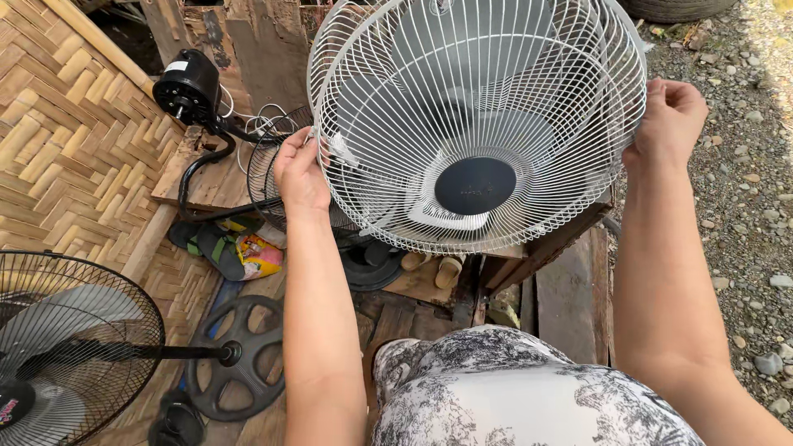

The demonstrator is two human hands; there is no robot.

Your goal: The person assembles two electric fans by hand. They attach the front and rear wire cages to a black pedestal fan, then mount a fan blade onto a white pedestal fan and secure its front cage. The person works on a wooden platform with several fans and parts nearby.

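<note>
I hold a white wire fan cage [396,107] up in front of me with both hands. It has a dark round centre cap, and pale blades show behind the wires. My left hand [301,175] grips its left rim. My right hand [669,122] pinches its right rim. The cage hangs above a rough wooden bench [570,281], tilted toward me.
A black fan motor on a curved black stand [192,87] sits at the upper left beside a dark wire guard [263,177]. A black fan [70,347] with a round base [239,359] lies at the lower left on woven bamboo. Sandals lie below. Gravel is on the right.
</note>
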